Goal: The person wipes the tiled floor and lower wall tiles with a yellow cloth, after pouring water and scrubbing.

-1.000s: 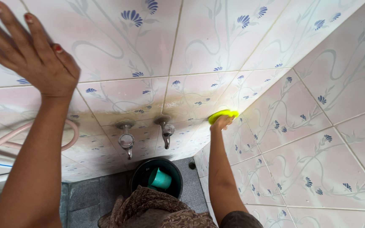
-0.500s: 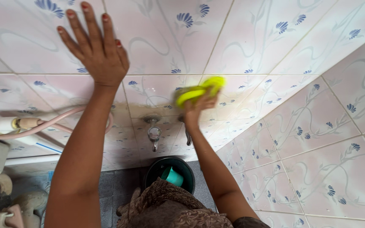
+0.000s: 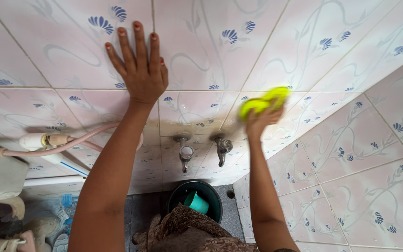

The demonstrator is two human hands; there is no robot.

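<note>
- Left hand (image 3: 141, 70) lies flat, fingers spread, on the pink floral tiled wall (image 3: 304, 37).
- Right hand (image 3: 260, 119) pinches a bright yellow-green scrub pad (image 3: 263, 100), pressing it against the wall.
- Two metal taps (image 3: 204, 149) sit just below and left of the right hand.
- A dark round bucket (image 3: 211, 193) holding a teal cup (image 3: 197, 202) stands beneath the taps.

Home bathroom | floral wall tiles (image 3: 201, 42) | two wall taps (image 3: 185, 152) | bucket (image 3: 179, 196) | pink hose (image 3: 71, 143)

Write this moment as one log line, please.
left hand: flat on tiled wall | right hand: presses yellow-green scrubber on wall | taps below
</note>
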